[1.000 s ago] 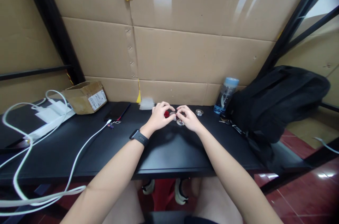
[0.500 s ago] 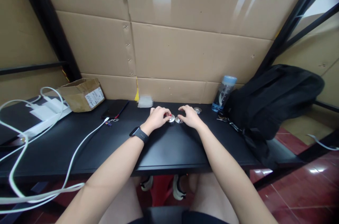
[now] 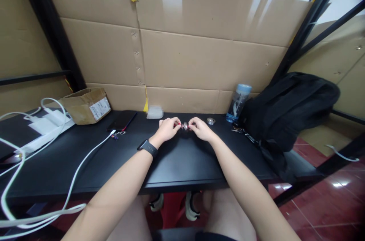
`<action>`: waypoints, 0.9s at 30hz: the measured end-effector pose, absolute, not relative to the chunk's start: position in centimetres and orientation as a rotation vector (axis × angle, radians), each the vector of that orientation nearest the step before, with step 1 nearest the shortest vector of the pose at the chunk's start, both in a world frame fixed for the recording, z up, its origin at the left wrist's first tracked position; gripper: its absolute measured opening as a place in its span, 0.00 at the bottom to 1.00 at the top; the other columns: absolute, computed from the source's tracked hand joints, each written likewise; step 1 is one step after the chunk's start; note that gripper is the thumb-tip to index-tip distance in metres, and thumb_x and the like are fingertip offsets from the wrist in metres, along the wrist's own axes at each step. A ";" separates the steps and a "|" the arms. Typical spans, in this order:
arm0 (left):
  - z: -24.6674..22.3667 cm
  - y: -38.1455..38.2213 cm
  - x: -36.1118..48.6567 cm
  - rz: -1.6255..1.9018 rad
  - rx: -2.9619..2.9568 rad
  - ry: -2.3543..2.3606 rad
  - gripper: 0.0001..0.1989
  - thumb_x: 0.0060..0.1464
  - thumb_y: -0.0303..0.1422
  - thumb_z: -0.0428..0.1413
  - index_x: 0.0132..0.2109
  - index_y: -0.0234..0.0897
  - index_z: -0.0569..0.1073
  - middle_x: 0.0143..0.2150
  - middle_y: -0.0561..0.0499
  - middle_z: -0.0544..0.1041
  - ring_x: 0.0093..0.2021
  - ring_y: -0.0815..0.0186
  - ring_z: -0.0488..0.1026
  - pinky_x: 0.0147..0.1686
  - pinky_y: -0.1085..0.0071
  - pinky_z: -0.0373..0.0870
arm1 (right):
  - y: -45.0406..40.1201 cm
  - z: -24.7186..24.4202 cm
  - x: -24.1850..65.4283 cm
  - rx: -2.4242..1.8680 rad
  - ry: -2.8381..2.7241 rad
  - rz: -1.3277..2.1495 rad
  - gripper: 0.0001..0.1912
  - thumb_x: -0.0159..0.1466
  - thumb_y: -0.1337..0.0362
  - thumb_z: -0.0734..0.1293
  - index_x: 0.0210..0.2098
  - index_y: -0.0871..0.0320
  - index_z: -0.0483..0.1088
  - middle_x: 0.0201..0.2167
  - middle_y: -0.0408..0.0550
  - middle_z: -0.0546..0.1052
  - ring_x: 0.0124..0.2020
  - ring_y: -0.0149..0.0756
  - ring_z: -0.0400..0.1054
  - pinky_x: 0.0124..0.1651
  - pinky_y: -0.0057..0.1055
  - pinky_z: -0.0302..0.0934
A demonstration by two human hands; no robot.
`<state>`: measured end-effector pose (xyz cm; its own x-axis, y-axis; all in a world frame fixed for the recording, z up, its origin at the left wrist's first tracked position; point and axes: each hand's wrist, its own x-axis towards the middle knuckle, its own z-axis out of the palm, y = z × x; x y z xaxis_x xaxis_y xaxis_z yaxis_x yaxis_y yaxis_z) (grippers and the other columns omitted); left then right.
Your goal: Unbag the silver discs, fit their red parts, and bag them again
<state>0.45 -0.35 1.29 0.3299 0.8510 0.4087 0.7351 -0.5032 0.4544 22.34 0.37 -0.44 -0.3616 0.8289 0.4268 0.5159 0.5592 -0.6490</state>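
My left hand [image 3: 169, 128] is closed, its thumb and fingertips pinching a small shiny metal disc [image 3: 183, 126] that shows a bit of red at the fingers. Facing it, my right hand [image 3: 201, 128] is also closed in a pinch on a second shiny metal disc [image 3: 186, 126], with red at its grip too. The two discs meet or nearly meet, tilted up off the black table [image 3: 182, 165]; whether they touch I cannot tell. A third round metal piece [image 3: 210, 121] lies on the table beyond my right hand. A black watch [image 3: 147, 147] is on my left wrist.
A clear plastic case [image 3: 154, 112] sits by the cardboard wall. To the left are a phone [image 3: 122, 121], a cardboard box [image 3: 87, 106], a power strip [image 3: 47, 132] and white cables. On the right stand a water bottle [image 3: 238, 103] and a black backpack [image 3: 293, 110], with keys [image 3: 237, 130] nearby.
My right thumb and fingers have closed on the second disc, which was on the table, and raised it against or near the first. The left hand's disc has turned more upright. The view has shifted slightly.
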 end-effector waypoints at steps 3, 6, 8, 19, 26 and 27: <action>1.6 -0.5 0.6 0.990 2.301 1.385 0.04 0.60 0.34 0.55 0.40 0.43 0.75 0.39 0.53 0.83 0.42 0.60 0.79 0.47 0.64 0.67 | 0.2 -0.5 21.3 -1.002 -1.847 0.849 0.10 0.67 0.57 0.66 0.38 0.57 0.67 0.37 0.47 0.76 0.35 0.34 0.77 0.34 0.29 0.69; 1.5 -0.3 0.6 1.051 2.228 1.305 0.04 0.60 0.34 0.55 0.40 0.43 0.75 0.39 0.53 0.83 0.42 0.62 0.80 0.47 0.66 0.70 | -0.3 -0.3 20.6 -0.965 -1.700 1.031 0.15 0.64 0.51 0.70 0.37 0.57 0.67 0.37 0.48 0.77 0.33 0.35 0.79 0.34 0.29 0.71; 1.2 0.0 0.6 1.069 2.185 1.237 0.05 0.60 0.35 0.56 0.40 0.42 0.75 0.40 0.52 0.83 0.43 0.62 0.80 0.48 0.67 0.72 | -0.6 0.0 20.4 -0.934 -1.630 1.101 0.18 0.62 0.49 0.71 0.36 0.57 0.67 0.41 0.50 0.78 0.33 0.35 0.79 0.35 0.30 0.73; 0.4 0.2 0.7 1.021 2.128 1.157 0.06 0.59 0.37 0.57 0.40 0.41 0.77 0.40 0.51 0.83 0.43 0.61 0.80 0.45 0.67 0.74 | -1.1 0.4 20.7 -0.895 -1.547 1.201 0.19 0.60 0.55 0.74 0.47 0.55 0.71 0.43 0.50 0.79 0.32 0.36 0.81 0.35 0.31 0.76; 0.6 0.1 0.6 1.044 2.082 1.125 0.07 0.59 0.38 0.56 0.40 0.41 0.77 0.41 0.50 0.83 0.43 0.61 0.81 0.48 0.67 0.74 | -1.6 0.9 20.8 -0.884 -1.532 1.272 0.22 0.60 0.57 0.75 0.52 0.55 0.75 0.46 0.53 0.80 0.35 0.40 0.81 0.40 0.36 0.78; 0.7 0.1 0.6 1.055 2.076 1.111 0.08 0.59 0.38 0.56 0.40 0.41 0.77 0.40 0.50 0.83 0.43 0.61 0.80 0.48 0.67 0.74 | -1.7 1.0 20.8 -0.882 -1.526 1.282 0.23 0.60 0.56 0.75 0.53 0.55 0.75 0.47 0.53 0.79 0.36 0.40 0.81 0.41 0.36 0.78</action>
<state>0.61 0.06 0.70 0.3490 0.8574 0.3781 0.4221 -0.5041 0.7535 20.82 -1.68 1.02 -0.3147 0.9278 0.2003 -0.0372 0.1988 -0.9793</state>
